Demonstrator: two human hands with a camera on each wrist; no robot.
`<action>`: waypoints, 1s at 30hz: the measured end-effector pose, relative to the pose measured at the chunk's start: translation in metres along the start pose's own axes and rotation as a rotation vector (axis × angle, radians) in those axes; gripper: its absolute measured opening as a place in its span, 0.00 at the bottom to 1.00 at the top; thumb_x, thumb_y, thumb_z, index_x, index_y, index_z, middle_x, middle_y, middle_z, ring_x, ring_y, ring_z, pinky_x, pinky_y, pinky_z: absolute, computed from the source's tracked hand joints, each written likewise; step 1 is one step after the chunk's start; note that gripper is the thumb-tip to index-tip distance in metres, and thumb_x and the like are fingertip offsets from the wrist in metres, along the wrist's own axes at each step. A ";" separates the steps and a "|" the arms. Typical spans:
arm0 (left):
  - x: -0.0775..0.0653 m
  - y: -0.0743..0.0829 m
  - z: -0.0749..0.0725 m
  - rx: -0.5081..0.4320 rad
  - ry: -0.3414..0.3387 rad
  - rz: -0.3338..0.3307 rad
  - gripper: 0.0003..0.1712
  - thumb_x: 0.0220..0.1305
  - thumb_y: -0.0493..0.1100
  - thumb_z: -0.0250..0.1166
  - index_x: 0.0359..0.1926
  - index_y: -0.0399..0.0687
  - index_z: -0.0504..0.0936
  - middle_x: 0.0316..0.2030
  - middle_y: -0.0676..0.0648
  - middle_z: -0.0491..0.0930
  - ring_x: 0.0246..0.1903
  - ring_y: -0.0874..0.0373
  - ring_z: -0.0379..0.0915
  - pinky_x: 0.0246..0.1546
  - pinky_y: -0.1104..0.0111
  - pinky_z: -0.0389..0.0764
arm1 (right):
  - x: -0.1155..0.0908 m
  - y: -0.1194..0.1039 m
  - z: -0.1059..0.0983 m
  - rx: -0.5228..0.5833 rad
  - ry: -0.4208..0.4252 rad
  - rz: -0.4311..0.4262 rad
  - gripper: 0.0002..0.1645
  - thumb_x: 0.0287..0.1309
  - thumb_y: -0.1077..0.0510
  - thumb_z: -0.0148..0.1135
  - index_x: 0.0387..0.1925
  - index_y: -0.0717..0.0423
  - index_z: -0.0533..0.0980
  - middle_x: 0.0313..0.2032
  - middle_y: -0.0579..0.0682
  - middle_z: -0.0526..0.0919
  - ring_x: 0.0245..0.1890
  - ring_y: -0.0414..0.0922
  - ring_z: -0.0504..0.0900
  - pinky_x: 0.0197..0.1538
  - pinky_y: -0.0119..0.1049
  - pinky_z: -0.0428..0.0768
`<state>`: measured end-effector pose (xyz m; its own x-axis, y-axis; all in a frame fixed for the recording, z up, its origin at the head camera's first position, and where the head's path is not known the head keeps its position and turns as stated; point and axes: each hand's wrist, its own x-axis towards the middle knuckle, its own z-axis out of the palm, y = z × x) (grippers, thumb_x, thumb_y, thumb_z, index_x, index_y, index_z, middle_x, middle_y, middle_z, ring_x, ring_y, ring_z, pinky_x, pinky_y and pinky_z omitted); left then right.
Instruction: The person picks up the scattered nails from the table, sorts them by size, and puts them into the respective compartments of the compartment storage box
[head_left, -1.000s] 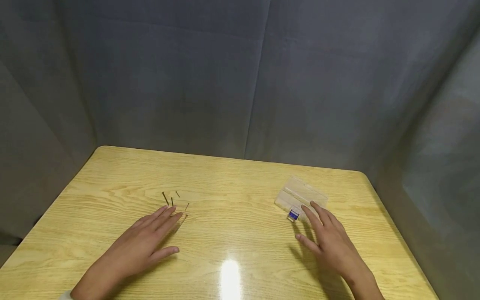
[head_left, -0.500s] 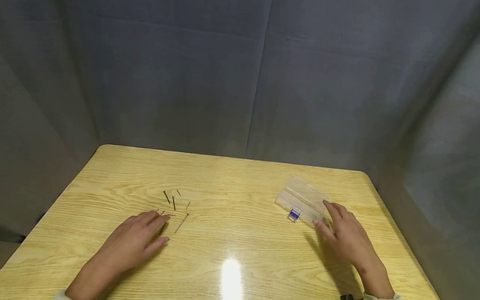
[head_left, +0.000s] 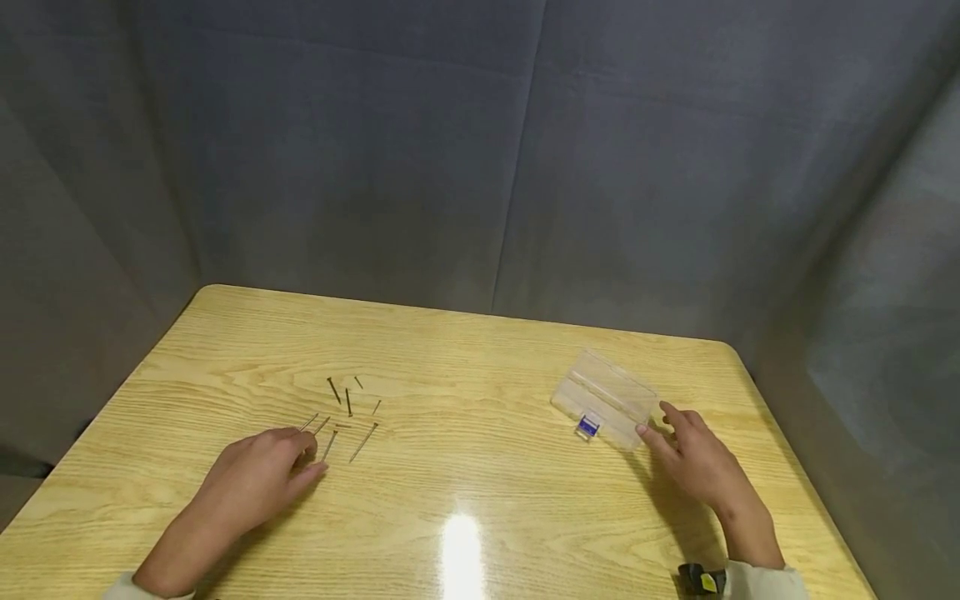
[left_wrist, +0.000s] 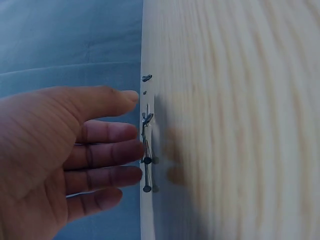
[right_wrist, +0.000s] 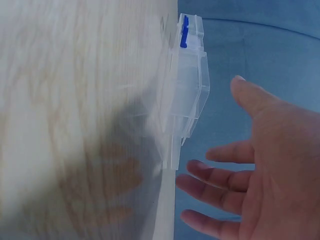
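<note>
My left hand [head_left: 251,479] hovers just at the near-left side of several scattered nails, its fingers loosely bent with nothing between them. A long slim nail [head_left: 364,442] lies to the right of the fingertips, and a darker one [head_left: 348,402] lies farther back. In the left wrist view, round nail heads [left_wrist: 147,189] show right beside my fingertips. My right hand [head_left: 703,467] is held at the right end of a clear plastic box [head_left: 611,390], thumb and fingers spread apart. The box has a blue latch [head_left: 588,426] on its near side; the right wrist view shows the hand beside the box [right_wrist: 187,90].
The light wood table [head_left: 465,375] carries the nails on the left and the box on the right. Grey curtains [head_left: 360,167] hang behind it and at both sides. A black and yellow object [head_left: 701,578] sits by my right sleeve.
My left hand has drawn back towards the near left, uncovering more nails. My right hand has moved right, from over the box to its right end. The box and nails lie still.
</note>
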<state>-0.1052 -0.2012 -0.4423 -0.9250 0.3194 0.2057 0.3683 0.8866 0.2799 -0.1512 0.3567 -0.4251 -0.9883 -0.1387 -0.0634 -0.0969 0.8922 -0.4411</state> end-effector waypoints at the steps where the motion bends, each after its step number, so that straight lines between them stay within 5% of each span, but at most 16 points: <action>1: 0.000 0.000 0.000 -0.001 -0.010 -0.004 0.14 0.59 0.46 0.76 0.27 0.55 0.77 0.22 0.60 0.67 0.21 0.64 0.60 0.20 0.65 0.67 | 0.001 0.000 0.000 0.011 -0.006 0.002 0.52 0.76 0.32 0.46 0.76 0.73 0.54 0.64 0.73 0.67 0.57 0.67 0.77 0.53 0.65 0.75; 14: 0.003 0.005 0.005 -0.023 -0.095 -0.071 0.15 0.62 0.38 0.71 0.23 0.57 0.76 0.21 0.59 0.69 0.21 0.62 0.62 0.21 0.64 0.68 | 0.010 0.006 0.009 0.041 0.014 -0.026 0.51 0.77 0.35 0.48 0.72 0.79 0.56 0.61 0.73 0.71 0.56 0.66 0.77 0.56 0.65 0.73; 30: 0.008 0.005 0.007 -0.028 -0.060 -0.102 0.16 0.64 0.35 0.66 0.22 0.55 0.74 0.19 0.57 0.66 0.19 0.61 0.60 0.19 0.65 0.63 | 0.009 0.009 0.014 0.029 0.024 -0.091 0.47 0.76 0.39 0.54 0.70 0.79 0.60 0.56 0.69 0.75 0.52 0.60 0.78 0.53 0.62 0.75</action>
<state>-0.1111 -0.1917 -0.4461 -0.9615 0.2479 0.1184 0.2733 0.9061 0.3229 -0.1593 0.3574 -0.4424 -0.9780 -0.2086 -0.0006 -0.1838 0.8635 -0.4697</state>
